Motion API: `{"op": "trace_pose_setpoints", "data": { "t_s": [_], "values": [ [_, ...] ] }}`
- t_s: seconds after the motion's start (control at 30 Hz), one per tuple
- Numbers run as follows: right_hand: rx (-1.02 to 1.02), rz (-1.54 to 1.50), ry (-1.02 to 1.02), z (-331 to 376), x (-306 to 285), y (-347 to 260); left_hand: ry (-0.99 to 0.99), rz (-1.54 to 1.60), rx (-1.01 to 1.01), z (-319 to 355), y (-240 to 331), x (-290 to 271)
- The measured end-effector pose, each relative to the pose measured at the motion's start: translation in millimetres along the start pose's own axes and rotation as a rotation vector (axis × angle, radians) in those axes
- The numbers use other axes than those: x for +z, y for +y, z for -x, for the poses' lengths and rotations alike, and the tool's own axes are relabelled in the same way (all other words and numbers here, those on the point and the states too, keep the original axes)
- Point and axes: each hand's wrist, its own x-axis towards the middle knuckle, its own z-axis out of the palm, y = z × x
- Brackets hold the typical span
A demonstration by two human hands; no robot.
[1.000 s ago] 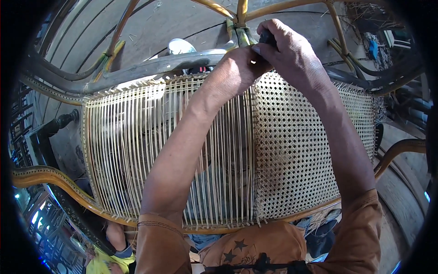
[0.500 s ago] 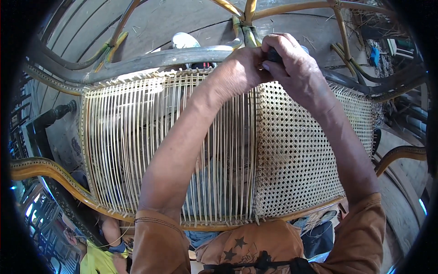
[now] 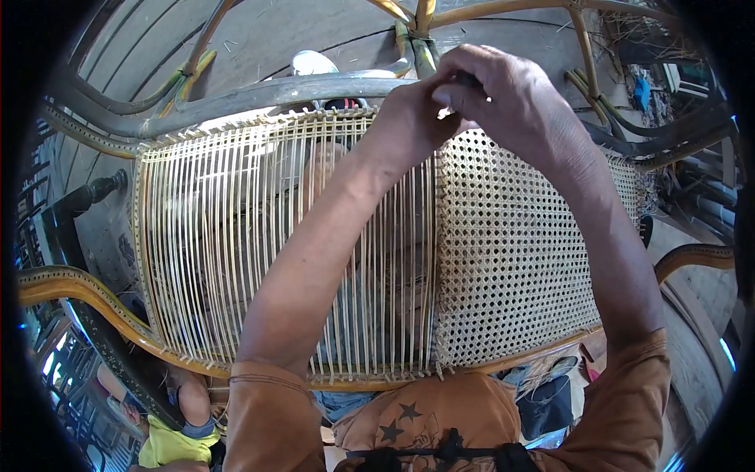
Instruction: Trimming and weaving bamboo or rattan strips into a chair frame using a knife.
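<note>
A wide wooden seat frame lies before me, strung with pale cane strands (image 3: 228, 236) on the left and a finished-looking open cane weave (image 3: 511, 252) on the right. At its far rail, near where the two parts meet, my left hand (image 3: 410, 118) has its fingers closed and partly hidden. Pressed against it, my right hand (image 3: 515, 98) curls over with bent fingers. A dark piece (image 3: 469, 80) shows between the right fingers; its kind cannot be made out. What the left fingertips pinch is hidden.
Dark curved rails (image 3: 267, 96) run along the far side. A yellow-brown curved arm (image 3: 86, 287) stands at the left. Beyond the rail is a white rounded object (image 3: 314, 63). Another person in a yellow shirt (image 3: 177, 444) is at the lower left.
My right hand has turned and moved left, its fingers now closer over my left hand. The dark piece is more covered than before.
</note>
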Motion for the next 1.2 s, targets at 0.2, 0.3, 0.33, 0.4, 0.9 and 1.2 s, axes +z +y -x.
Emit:
{"op": "trace_pose_setpoints", "data": {
  "t_s": [0.2, 0.3, 0.33, 0.4, 0.9, 1.2],
  "values": [
    [-0.267, 0.668, -0.061, 3, -9, 38, -0.034, -0.258, 0.118, 8, -25, -2],
    [0.320, 0.248, -0.488, -22, -33, -4, -0.043, -0.330, -0.058, -6, -31, -37],
    [0.582, 0.146, -0.663, -28, -37, -14, 0.009, -0.542, 0.034, -12, -30, -47],
    [0.657, 0.100, -0.691, -33, -30, -19, -0.068, -0.542, -0.122, -27, -34, -60],
    [0.001, 0.559, -1.041, -20, 10, -14, -0.274, -0.602, -0.396, -45, -50, -49],
    [0.065, 0.856, -0.745, 17, 21, -36, -0.218, -0.604, -0.407, -42, -50, -49]
  ]
}}
